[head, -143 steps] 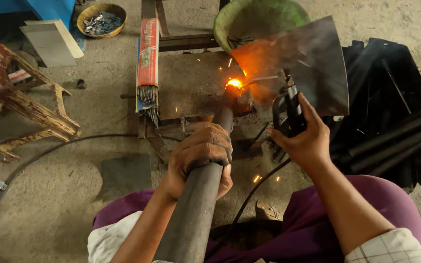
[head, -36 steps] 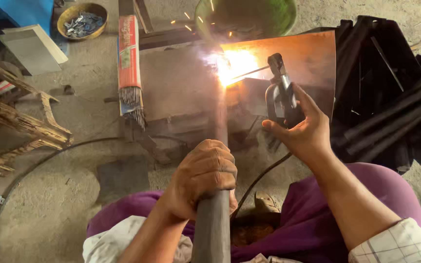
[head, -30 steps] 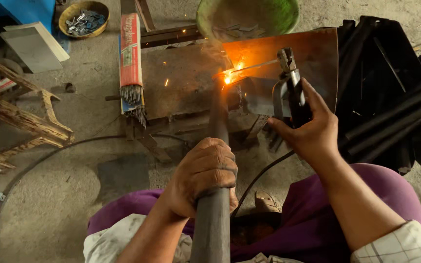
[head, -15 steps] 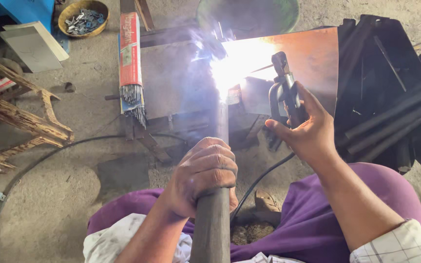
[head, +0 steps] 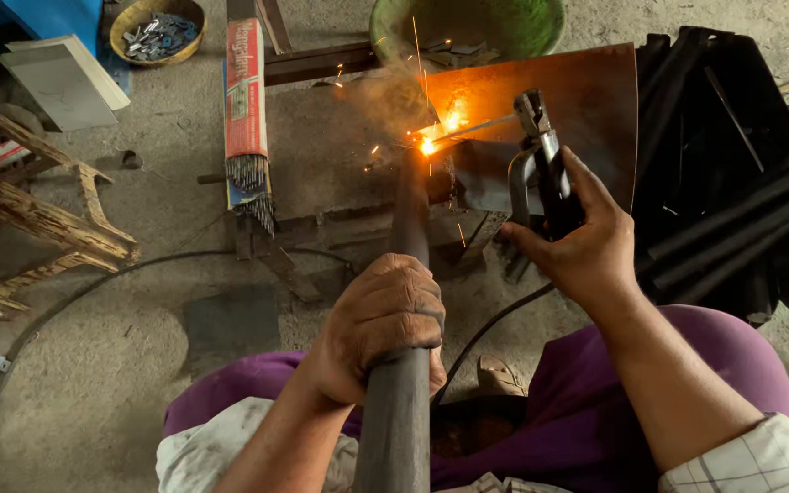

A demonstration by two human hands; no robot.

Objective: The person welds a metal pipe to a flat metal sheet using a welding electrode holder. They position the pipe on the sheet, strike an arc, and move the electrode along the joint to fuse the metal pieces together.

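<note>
Two hands — pipe (head: 401,274), electrode holder (head: 545,173).

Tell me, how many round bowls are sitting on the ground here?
2. A small yellowish bowl of metal bits sits at top left; a bigger green bowl sits at top centre, behind the sparks. Others may lie out of frame.

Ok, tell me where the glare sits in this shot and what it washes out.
Head view: the welding arc burns as a small orange-white spot at the pipe end, casting an orange glow over the metal sheet; sparks streak upward. Smoke hazes the ground left of it. Both hands, left and right, stay sharp in even daylight.
</note>
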